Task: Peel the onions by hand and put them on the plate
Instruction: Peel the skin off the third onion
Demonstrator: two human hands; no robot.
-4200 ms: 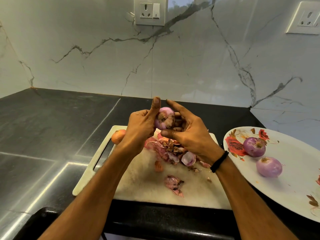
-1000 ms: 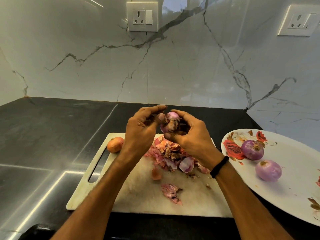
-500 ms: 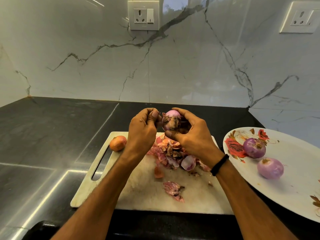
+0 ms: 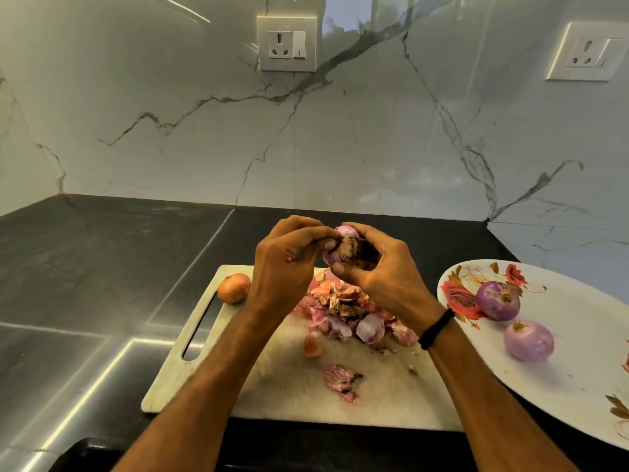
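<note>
Your right hand (image 4: pixel 384 277) steadies the onion (image 4: pixel 343 247); left hand (image 4: pixel 282 267) pinches its skin, above the peel pile (image 4: pixel 347 311) for scraps.

hands: left hand (image 4: pixel 282 270) and right hand (image 4: pixel 384 277) grip onion (image 4: pixel 343 248) (half-peeled) | above: cutting board (image 4: pixel 282 386)

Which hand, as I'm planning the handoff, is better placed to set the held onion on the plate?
Probably the right hand: it cups the onion and is nearer the plate. The left hand only picks at it, farther away.
</note>
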